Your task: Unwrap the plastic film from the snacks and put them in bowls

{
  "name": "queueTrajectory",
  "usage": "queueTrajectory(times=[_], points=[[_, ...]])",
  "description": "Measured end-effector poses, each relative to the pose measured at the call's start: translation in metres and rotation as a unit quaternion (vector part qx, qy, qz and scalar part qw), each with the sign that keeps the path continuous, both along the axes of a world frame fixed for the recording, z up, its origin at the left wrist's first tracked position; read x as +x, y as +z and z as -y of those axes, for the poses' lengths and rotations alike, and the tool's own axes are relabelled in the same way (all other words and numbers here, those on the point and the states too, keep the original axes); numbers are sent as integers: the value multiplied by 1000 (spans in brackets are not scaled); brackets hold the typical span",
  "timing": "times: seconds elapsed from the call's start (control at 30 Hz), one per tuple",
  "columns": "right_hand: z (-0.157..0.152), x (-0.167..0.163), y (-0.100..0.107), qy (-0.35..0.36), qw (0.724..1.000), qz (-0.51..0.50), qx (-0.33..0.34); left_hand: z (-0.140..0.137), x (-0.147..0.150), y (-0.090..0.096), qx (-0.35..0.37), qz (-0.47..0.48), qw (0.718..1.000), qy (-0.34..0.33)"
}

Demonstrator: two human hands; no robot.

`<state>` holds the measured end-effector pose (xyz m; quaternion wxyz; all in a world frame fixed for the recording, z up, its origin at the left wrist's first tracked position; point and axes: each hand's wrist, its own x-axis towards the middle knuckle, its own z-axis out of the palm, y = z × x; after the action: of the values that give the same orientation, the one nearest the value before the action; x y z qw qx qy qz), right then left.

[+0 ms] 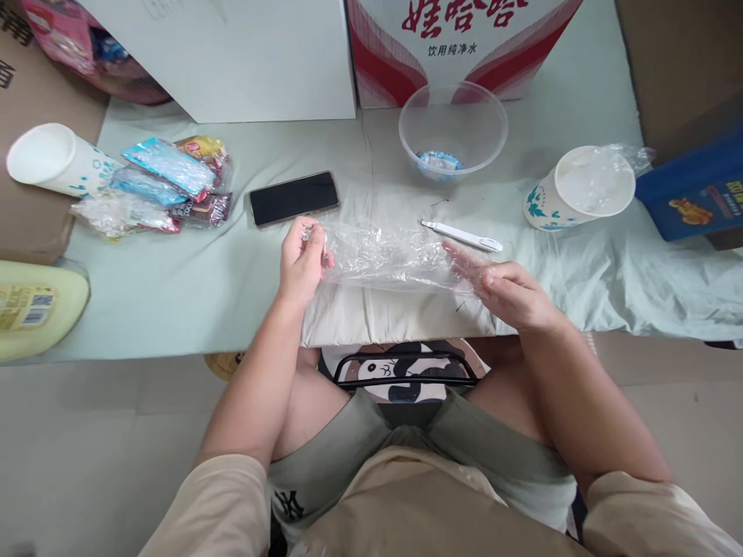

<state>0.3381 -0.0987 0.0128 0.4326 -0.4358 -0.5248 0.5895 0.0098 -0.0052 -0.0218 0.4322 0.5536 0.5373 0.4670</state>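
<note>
A crinkled clear plastic bag (pixel 386 259) is stretched sideways between my two hands, near the front edge of the cloth-covered table. My left hand (pixel 303 259) pinches its left end, fingers curled in. At the other end my right hand (pixel 511 290) grips the plastic; its longer fingers reach forward and show through the film. Just behind the bag, close to my right fingertips, lies a white craft knife (pixel 463 235). A dark-screened phone (pixel 294 199) rests beyond my left hand. Farther back stands a clear plastic bowl (pixel 453 131) with a small blue-and-white packet (pixel 439 162) inside.
Wrapped snacks (pixel 168 186) are heaped at the left beside a tipped paper cup (pixel 61 162). At right, another paper cup (pixel 592 189) holds crumpled clear plastic. A white box (pixel 261 62) and a red-and-white carton (pixel 458 54) stand behind. A yellow bottle (pixel 40 309) lies at far left.
</note>
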Motion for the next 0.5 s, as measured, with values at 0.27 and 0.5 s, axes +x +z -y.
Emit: queueTrajectory(times=[0.27,0.5], points=[[-3,-10,-8,-145,988,36,-25,0,2,1,-21,18,999,-26],[-2,-17,1,-145,981,66,-109,1,4,0,-51,16,995,-81]])
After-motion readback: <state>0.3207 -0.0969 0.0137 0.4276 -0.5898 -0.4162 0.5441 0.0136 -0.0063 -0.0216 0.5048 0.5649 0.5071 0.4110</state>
